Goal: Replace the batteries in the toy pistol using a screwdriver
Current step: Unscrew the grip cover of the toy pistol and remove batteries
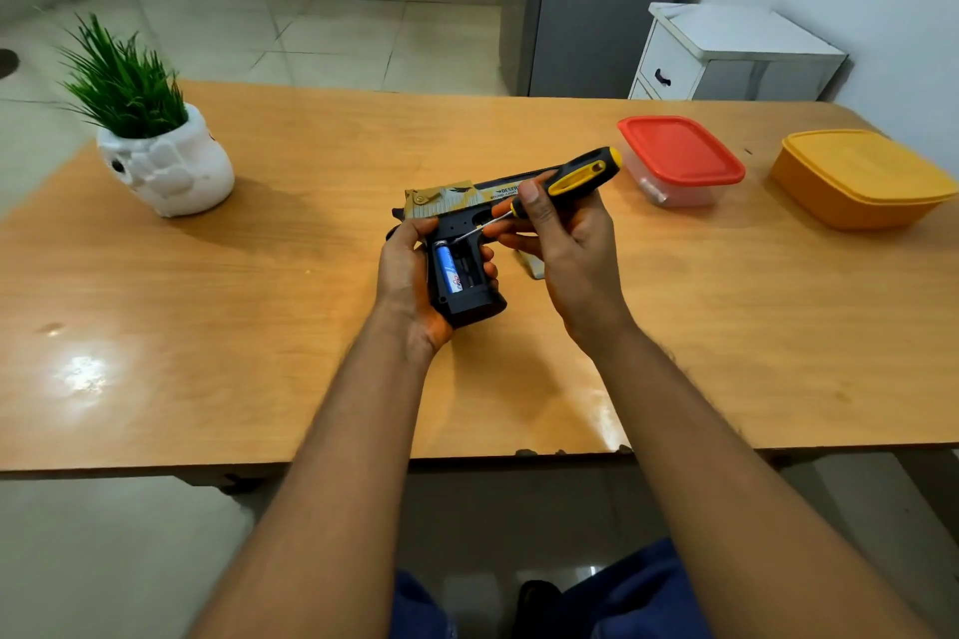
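Note:
My left hand [405, 275] grips the black and gold toy pistol [456, 202] by its handle, above the middle of the wooden table [259, 301]. The battery compartment in the handle is uncovered, and a blue battery [449, 270] lies in its left slot. My right hand [565, 244] holds a black and yellow screwdriver [581, 174]. Its metal tip touches the top end of the blue battery. A small pale piece [532, 265] lies on the table just behind my right hand, partly hidden.
A white pot with a green plant [161, 161] stands at the left. A clear box with a red lid [680, 158] and an orange lidded box [861, 176] sit at the right. A white drawer cabinet [726, 52] stands behind the table.

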